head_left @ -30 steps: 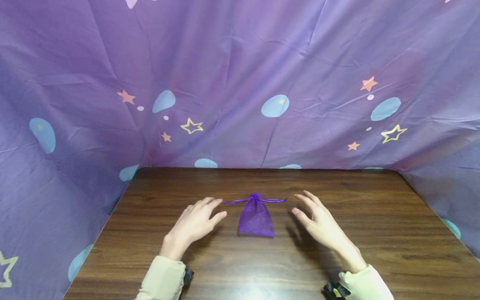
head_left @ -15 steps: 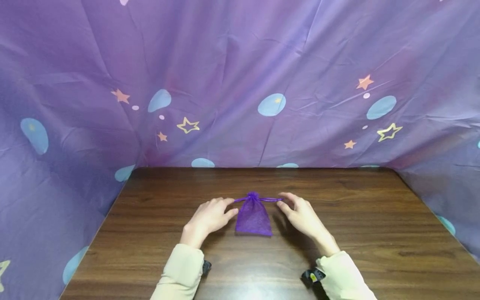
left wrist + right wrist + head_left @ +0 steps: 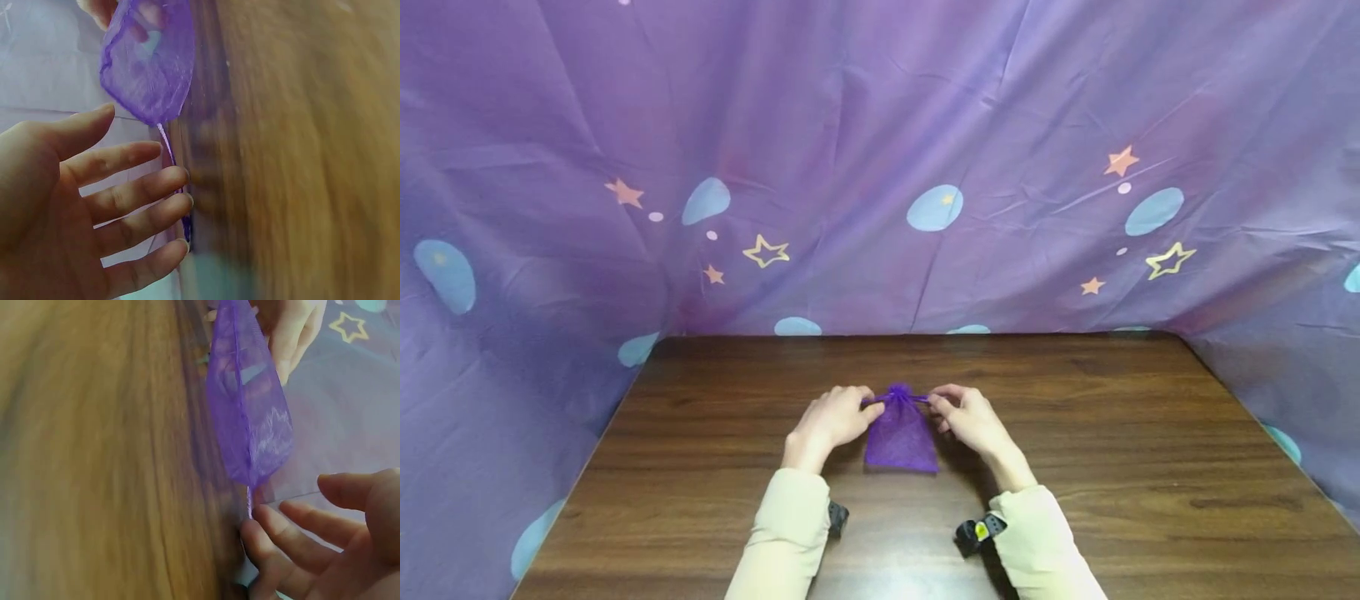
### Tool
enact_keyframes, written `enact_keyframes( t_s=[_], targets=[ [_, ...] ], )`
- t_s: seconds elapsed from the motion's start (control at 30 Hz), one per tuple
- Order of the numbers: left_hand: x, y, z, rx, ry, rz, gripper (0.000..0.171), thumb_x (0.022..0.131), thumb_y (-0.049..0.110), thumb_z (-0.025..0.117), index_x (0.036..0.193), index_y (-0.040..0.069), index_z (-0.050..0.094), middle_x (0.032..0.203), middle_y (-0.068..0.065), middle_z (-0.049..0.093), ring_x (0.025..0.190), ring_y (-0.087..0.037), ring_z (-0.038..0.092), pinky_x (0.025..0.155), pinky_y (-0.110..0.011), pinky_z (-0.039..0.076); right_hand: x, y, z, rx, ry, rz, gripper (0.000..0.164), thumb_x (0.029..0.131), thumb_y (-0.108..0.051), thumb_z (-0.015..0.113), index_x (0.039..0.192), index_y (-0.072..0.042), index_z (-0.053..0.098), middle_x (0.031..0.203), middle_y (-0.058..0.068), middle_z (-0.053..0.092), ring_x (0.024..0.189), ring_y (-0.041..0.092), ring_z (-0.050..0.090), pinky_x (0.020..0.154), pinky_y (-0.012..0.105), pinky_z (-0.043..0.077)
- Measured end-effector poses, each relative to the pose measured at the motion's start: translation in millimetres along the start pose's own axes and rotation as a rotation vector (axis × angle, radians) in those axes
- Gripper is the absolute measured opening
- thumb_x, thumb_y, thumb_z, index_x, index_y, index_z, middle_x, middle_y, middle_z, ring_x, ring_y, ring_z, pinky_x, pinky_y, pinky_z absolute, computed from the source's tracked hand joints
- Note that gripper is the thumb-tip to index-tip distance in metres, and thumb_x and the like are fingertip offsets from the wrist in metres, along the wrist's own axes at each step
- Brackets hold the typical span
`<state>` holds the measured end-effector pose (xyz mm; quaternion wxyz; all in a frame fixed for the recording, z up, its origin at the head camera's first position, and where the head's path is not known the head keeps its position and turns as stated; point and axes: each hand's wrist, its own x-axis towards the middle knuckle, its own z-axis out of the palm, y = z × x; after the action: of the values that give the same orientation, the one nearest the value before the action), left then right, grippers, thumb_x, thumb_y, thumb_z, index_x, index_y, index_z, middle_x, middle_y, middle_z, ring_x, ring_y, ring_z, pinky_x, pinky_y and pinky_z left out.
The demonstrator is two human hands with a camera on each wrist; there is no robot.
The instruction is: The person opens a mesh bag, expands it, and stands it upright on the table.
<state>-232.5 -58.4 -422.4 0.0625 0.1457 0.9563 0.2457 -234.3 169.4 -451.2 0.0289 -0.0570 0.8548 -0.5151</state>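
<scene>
**Just below the frame's middle, a left hand (image 3: 831, 417) and a right hand (image 3: 973, 423) beside a sheer purple mesh pouch (image 3: 901, 437)**

Across the top and down both sides hangs a wrinkled, star-printed purple cloth backdrop (image 3: 842, 142). Over the lower half spreads a dark brown wood-grain worktop (image 3: 1120, 450). A cream-coloured left sleeve (image 3: 784, 529) and a matching right sleeve (image 3: 1037, 537) rise from the bottom edge, either side of centre. The left hand has its fingers spread and slightly bent, thumb well clear of them, with nothing in its grasp. The right hand's fingers bend more; its thumb also stands apart, so it pinches nothing. The pouch lies on the worktop at lower centre, between the hands, gathered top toward the upper frame, wide edge toward the bottom. A black device (image 3: 973, 535) sits at the right cuff, another (image 3: 838, 518) at the left. Thin shiny purple cords (image 3: 919, 398) run from both sides of the pouch's top to the fingertips of each hand.
</scene>
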Motion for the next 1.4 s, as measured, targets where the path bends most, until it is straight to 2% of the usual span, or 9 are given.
enact_keyframes(
  t_s=[0.23,0.47,0.7,0.8,0.9,1.03,1.17,1.27,1.4],
  targets=[
    [8.7,-4.1,2.4,-0.039,-0.013,-0.022,0.030,0.098,0.038,0.057,0.112,0.014,0.068,0.112,-0.008,0.069,0.105,-0.034,0.063,0.088,-0.052,0.047,9.0,-2.8,10.8,0.069,-0.008,0.060,0.023,0.096,-0.013,0.058,0.109,0.006,0.065,0.088,0.015,0.071,0.053,0.015,0.058,0.043,0.023,0.037],
    [6.6,-14.0,7.5,-0.086,-0.057,-0.031,0.009,0.096,0.022,0.061,0.097,0.016,0.068,0.094,0.000,0.066,0.095,-0.027,0.062,0.085,-0.049,0.046,10.6,-4.2,27.6,0.077,-0.067,0.068,0.019,0.093,-0.012,0.063,0.100,0.004,0.069,0.075,0.006,0.066,0.053,0.012,0.053,0.044,0.023,0.036],
    [8.0,-11.5,7.4,-0.148,-0.092,-0.035,0.018,0.097,0.027,0.060,0.105,0.014,0.068,0.106,-0.003,0.068,0.107,-0.030,0.061,0.091,-0.050,0.045,7.6,-6.1,32.2,0.027,-0.036,0.055,0.016,0.092,-0.011,0.063,0.094,0.002,0.071,0.066,0.001,0.060,0.051,0.010,0.049,0.047,0.025,0.039],
    [8.3,-6.9,8.4,-0.188,-0.090,-0.016,0.019,0.096,0.028,0.061,0.105,0.013,0.068,0.099,-0.002,0.067,0.097,-0.025,0.062,0.085,-0.044,0.047,9.6,-8.0,28.2,0.005,-0.034,0.058,0.015,0.092,-0.013,0.064,0.093,0.000,0.073,0.062,0.000,0.057,0.051,0.011,0.049,0.046,0.025,0.040],
    [10.4,-2.2,13.2,-0.211,-0.076,0.012,0.018,0.094,0.028,0.064,0.100,0.012,0.068,0.087,0.001,0.065,0.082,-0.017,0.060,0.075,-0.037,0.047,10.6,-8.4,24.0,-0.018,-0.030,0.054,0.015,0.092,-0.014,0.064,0.092,-0.002,0.073,0.060,0.000,0.054,0.051,0.011,0.048,0.045,0.026,0.040],
    [13.5,1.9,18.9,-0.227,-0.033,0.035,0.014,0.093,0.025,0.067,0.094,0.011,0.068,0.081,0.003,0.065,0.074,-0.012,0.058,0.069,-0.034,0.047,10.0,-8.5,20.8,-0.024,-0.034,0.049,0.015,0.092,-0.014,0.064,0.091,-0.002,0.072,0.061,-0.001,0.053,0.051,0.011,0.047,0.045,0.026,0.041],
    [14.9,3.8,19.3,-0.274,0.050,0.045,0.008,0.093,0.017,0.066,0.089,0.010,0.066,0.075,0.001,0.063,0.067,-0.013,0.056,0.063,-0.033,0.045,11.6,-10.3,20.0,0.054,-0.089,0.019,0.016,0.095,-0.013,0.061,0.095,0.001,0.068,0.062,-0.002,0.049,0.053,0.009,0.047,0.046,0.025,0.043],
    [16.5,4.5,17.4,-0.316,0.124,0.093,0.006,0.093,0.012,0.065,0.088,0.009,0.066,0.073,0.001,0.061,0.065,-0.013,0.054,0.061,-0.031,0.045,12.8,-13.6,17.7,0.103,-0.085,-0.044,0.013,0.096,-0.009,0.059,0.096,0.002,0.066,0.066,0.000,0.052,0.055,0.010,0.048,0.048,0.025,0.043],
    [20.6,7.6,11.2,-0.381,0.186,0.160,0.006,0.093,0.013,0.065,0.090,0.009,0.068,0.076,0.003,0.063,0.067,-0.009,0.056,0.064,-0.029,0.047,13.5,-22.6,9.8,0.054,0.004,-0.157,0.007,0.093,-0.007,0.062,0.090,-0.002,0.067,0.075,0.003,0.060,0.059,0.012,0.050,0.055,0.027,0.043]
  ],
)
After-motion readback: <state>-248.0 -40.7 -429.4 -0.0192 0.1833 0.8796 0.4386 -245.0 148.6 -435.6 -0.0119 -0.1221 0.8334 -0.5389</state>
